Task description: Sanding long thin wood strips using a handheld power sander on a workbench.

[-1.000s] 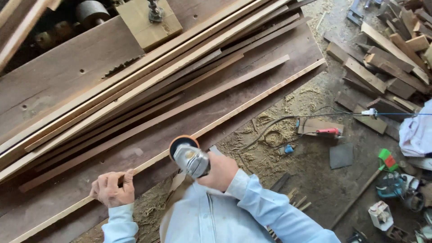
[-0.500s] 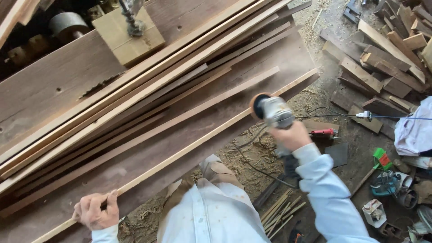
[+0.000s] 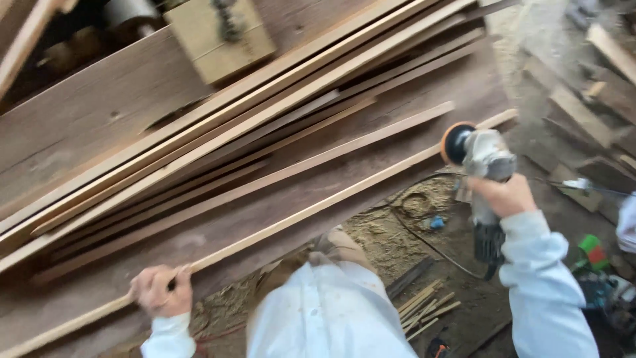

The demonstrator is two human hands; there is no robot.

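Left hand (image 3: 160, 290): closed on near end of long wooden strip (image 3: 311, 211) at bench (image 3: 99, 132) edge | Right hand (image 3: 505, 193): gripping sander (image 3: 480, 156), disc against strip's far end, well apart from left hand.

Blurred clamp (image 3: 228, 20); strip (image 3: 278, 225) end cut off
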